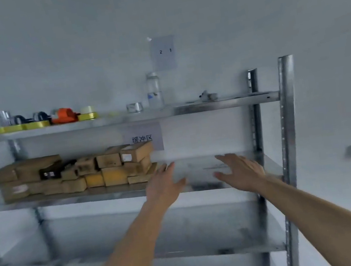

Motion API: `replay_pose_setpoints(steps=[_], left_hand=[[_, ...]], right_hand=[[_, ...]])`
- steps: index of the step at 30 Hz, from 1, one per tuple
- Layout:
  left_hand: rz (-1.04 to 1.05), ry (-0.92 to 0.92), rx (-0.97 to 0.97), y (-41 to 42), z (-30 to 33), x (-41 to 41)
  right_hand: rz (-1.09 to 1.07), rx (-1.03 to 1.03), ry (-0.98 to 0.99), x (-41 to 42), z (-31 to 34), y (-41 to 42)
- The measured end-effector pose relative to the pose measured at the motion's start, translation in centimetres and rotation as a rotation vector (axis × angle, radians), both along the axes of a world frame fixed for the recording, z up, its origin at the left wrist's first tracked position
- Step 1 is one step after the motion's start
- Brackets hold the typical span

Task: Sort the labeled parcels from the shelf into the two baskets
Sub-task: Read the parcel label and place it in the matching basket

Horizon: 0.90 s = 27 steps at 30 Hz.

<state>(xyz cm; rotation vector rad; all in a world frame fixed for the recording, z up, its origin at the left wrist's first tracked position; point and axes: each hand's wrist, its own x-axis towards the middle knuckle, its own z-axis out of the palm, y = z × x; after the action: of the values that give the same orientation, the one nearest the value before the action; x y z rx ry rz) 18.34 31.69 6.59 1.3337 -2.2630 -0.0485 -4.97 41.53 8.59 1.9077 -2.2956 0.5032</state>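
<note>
Standing against a pale wall, metal shelving unit (pixel 286 116) fills most of the view, galvanized uprights on the right, several tiers. Middle shelf (pixel 66 198) carries the stack of cardboard parcels (pixel 73 172) on its left half, two layers, some with white labels, one black box (pixel 53 170) wedged among them. Right half of that shelf is bare metal. Frame is motion-blurred, label text unreadable.

Both forearms reach up from the near edge toward the middle shelf. Left hand (pixel 163 184) has fingers straight and spread, holding nothing, fingertips just beside the rightmost parcels at the stack's lower right corner; contact can't be told through the blur. Right hand (pixel 239 172) is also flat and spread, empty, over the bare right part of the shelf, well apart from the parcels.

Paper sign with printed characters (pixel 144 138) is on the wall behind the middle shelf. Another sheet marked 2 and 1 (pixel 163 52) is on the wall above the top shelf.

Top shelf: row of yellow tape rolls (pixel 10 128) far left, orange tape dispenser (pixel 63 115) beside them, clear plastic bottle (pixel 154 90) mid-shelf, small metallic object (pixel 134 107) left of the bottle, small grey item (pixel 207 96) to the right.
</note>
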Motion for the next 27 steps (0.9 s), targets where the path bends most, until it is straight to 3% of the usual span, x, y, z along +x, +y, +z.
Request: replay_pose_setpoints(steps=[10, 19, 27], left_hand=[[0.173, 0.012, -0.004, -12.2, 0.5, 11.0], [0.181, 0.048, 0.028, -26.5, 2.4, 12.4], [0.183, 0.002, 0.049, -35.0, 1.6, 12.1]], right_hand=[[0.173, 0.005, -0.070, 9.6, -0.4, -17.3], [0.175, 0.018, -0.198, 12.1, 0.5, -33.1], [0.157, 0.048, -0.294, 13.5, -1.0, -41.7]])
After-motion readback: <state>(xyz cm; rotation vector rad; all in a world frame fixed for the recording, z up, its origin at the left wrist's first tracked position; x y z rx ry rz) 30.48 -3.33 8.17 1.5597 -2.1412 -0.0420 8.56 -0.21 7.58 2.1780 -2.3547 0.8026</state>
